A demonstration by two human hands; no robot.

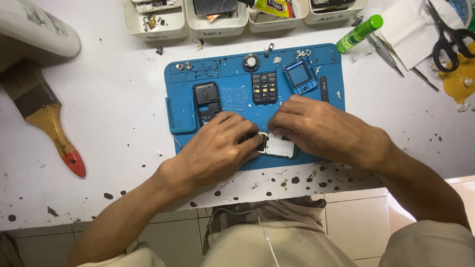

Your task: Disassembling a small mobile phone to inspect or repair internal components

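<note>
Phone board (278, 145) on mat (180, 74), between both hands' fingertips (257, 142)

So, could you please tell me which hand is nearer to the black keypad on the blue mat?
Right. The right hand lies just below the black keypad; the left hand sits further down-left.

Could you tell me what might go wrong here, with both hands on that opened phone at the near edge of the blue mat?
1. The phone board sits close to the near edge of the blue mat, under the left hand and right hand; a slip might push it off.
2. Small loose parts such as the keypad, blue front frame and round speaker lie unsecured nearby and could be knocked away.
</note>
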